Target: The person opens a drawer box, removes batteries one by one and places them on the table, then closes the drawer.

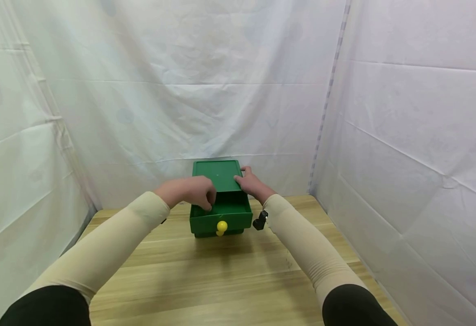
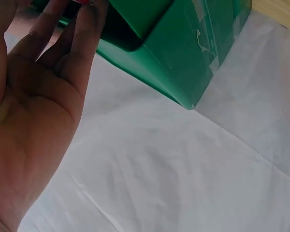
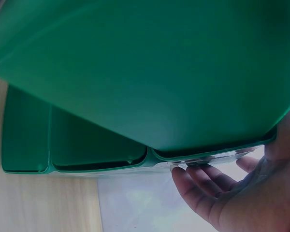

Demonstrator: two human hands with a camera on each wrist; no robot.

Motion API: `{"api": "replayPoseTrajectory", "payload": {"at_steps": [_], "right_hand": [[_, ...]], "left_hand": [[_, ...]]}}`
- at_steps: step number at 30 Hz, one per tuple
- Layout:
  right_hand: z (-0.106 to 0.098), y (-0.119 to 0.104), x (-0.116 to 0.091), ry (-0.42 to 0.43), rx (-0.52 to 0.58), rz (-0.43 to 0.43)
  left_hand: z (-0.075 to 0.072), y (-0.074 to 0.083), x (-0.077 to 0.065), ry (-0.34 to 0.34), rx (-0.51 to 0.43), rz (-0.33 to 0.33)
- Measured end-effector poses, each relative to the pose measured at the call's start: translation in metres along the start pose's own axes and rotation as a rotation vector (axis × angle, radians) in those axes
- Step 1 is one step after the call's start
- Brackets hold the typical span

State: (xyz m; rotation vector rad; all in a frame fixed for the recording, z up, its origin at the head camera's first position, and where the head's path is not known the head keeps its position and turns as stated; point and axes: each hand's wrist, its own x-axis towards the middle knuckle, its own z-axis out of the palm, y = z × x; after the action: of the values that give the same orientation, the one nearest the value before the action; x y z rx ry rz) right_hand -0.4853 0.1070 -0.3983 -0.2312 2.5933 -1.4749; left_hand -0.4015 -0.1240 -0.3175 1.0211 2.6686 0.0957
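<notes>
A green drawer cabinet stands near the back of the table, its upper drawer pulled out toward me. That drawer's front carries a round yellow knob. My left hand reaches over the left side of the drawer, fingers curled down into it. At its fingertips in the left wrist view shows a sliver of a small red thing, mostly cut off by the frame. My right hand grips the cabinet's right side, thumb at the top edge and fingers along the side wall.
Beneath the upper knob, part of a second yellow knob shows on the lower drawer. The wooden table extends toward me. White sheets hang behind and at both sides. A small black device sits at the right wrist.
</notes>
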Motion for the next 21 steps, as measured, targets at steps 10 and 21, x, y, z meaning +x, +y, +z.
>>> {"api": "replayPoseTrajectory", "payload": {"at_steps": [10, 21], "right_hand": [[0.000, 0.000, 0.000, -0.006, 0.015, -0.009], [0.001, 0.000, 0.001, -0.002, 0.017, -0.010]], "left_hand": [[-0.005, -0.006, -0.011, 0.031, -0.068, -0.008], [-0.005, -0.020, -0.024, 0.122, -0.118, 0.038]]}}
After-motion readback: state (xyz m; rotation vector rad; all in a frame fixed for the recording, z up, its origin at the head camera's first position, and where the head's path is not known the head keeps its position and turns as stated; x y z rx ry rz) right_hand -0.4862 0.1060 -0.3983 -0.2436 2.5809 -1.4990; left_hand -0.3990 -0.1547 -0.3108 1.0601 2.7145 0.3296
